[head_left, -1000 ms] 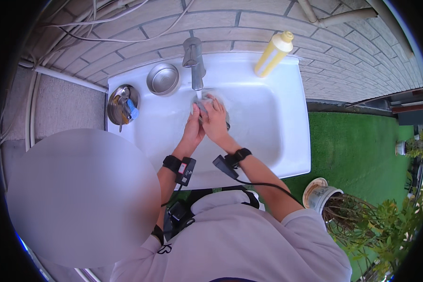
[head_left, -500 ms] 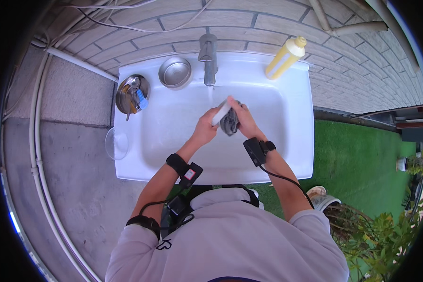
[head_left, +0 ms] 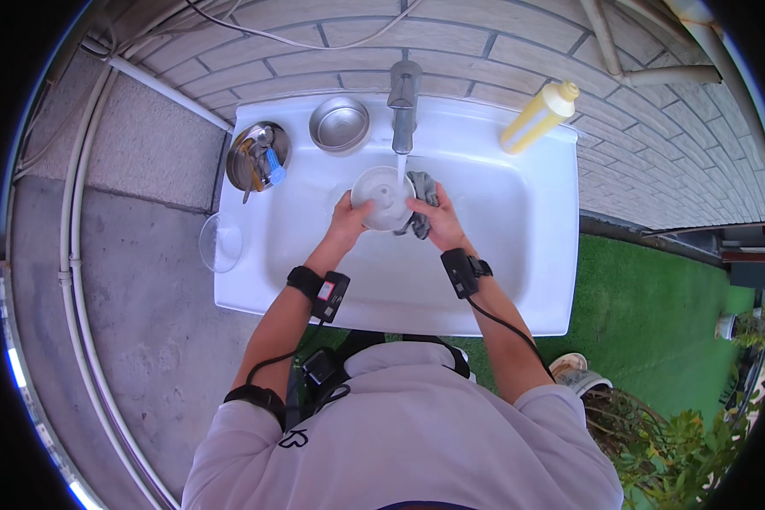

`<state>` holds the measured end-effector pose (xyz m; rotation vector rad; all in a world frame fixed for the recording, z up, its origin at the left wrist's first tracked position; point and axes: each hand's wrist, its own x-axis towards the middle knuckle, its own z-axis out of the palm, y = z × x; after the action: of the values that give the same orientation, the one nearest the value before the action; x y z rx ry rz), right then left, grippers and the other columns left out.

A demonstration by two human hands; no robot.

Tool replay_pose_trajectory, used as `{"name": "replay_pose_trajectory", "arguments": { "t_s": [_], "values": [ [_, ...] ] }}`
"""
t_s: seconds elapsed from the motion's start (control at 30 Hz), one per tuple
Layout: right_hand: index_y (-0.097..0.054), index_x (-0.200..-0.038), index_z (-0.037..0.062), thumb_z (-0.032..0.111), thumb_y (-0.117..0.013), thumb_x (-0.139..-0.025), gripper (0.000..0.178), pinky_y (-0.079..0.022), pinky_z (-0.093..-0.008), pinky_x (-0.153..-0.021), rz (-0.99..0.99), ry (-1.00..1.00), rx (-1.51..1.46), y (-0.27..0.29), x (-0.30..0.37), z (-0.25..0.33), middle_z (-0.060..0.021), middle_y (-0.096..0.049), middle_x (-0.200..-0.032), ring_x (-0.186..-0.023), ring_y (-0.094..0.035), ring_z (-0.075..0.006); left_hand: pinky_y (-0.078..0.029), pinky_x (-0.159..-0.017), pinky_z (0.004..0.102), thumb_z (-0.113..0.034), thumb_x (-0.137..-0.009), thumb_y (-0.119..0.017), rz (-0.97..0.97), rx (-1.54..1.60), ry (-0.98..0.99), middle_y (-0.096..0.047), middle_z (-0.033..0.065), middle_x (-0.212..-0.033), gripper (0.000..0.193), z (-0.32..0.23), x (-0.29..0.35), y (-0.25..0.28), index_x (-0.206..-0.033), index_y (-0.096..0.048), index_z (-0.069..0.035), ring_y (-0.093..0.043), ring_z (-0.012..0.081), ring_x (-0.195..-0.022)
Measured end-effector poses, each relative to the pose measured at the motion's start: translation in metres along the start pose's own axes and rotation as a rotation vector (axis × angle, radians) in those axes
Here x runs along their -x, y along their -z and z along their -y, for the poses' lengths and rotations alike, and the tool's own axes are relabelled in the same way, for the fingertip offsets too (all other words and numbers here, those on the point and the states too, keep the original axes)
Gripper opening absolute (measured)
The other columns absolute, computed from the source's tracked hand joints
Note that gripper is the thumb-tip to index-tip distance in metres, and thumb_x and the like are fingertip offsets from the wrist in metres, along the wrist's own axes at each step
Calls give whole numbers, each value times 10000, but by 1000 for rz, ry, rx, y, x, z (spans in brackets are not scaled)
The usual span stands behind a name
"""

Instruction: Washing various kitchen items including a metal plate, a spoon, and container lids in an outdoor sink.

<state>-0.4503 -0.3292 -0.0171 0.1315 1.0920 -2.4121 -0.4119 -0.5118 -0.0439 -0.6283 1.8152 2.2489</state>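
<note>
A small round white bowl (head_left: 379, 212) is tipped with its inside facing up, and water from the faucet (head_left: 404, 110) runs into it. My left hand (head_left: 348, 223) grips its left rim, thumb over the edge. My right hand (head_left: 441, 221) is closed round a grey cloth (head_left: 426, 187), bunched along the bowl's right side, its thumb on the bowl's rim. Some of the right fingers are hidden behind the cloth. Both hands are over the basin of the white sink (head_left: 493, 246), just in front of the faucet.
On the sink's ledge stand an empty metal bowl (head_left: 340, 125) and a yellow bottle (head_left: 539, 117). A metal bowl (head_left: 234, 170) holding utensils sits at the left, above a clear plastic bowl (head_left: 219, 243) at the sink's edge. A brick wall (head_left: 450, 42) rises behind.
The bowl has turned from edge-on to showing its inside, and now lies under the faucet's stream. Both hands have moved slightly left in the basin; the cloth stays in the right hand.
</note>
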Motion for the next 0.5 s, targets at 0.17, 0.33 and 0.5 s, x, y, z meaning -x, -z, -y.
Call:
{"name": "replay_pose_trajectory", "arguments": {
  "t_s": [0.17, 0.33, 0.5],
  "values": [
    [-508, -988, 32, 94, -716, -660, 392, -459, -253, -642, -135, 121, 642, 17, 6, 40, -20, -583, -815, -710, -546, -106, -484, -776, 352, -23, -796, -534, 71, 315, 215, -531, 106, -1020, 320, 1, -4, -37, -1100, -432, -19, -557, 215, -914],
    [-558, -910, 56, 115, -724, -628, 333, -455, -276, -655, -286, 382, 1216, 29, -8, 76, -76, -608, -763, -679, -571, -193, -458, -831, 345, -22, -785, -546, 83, 390, 217, -516, 113, -1063, 360, -5, 8, -38, -1122, -419, -18, -532, 231, -974],
    [-478, -1108, 62, 171, -715, -643, 534, -417, -364, -817, -295, 969, 1771, 3, -59, 121, -226, -536, -1033, -945, -515, -367, -435, -860, 328, 9, -771, -540, 29, 396, 255, -505, 115, -1050, 359, -7, 12, -34, -1102, -406, -23, -503, 239, -1009]
  ]
}}
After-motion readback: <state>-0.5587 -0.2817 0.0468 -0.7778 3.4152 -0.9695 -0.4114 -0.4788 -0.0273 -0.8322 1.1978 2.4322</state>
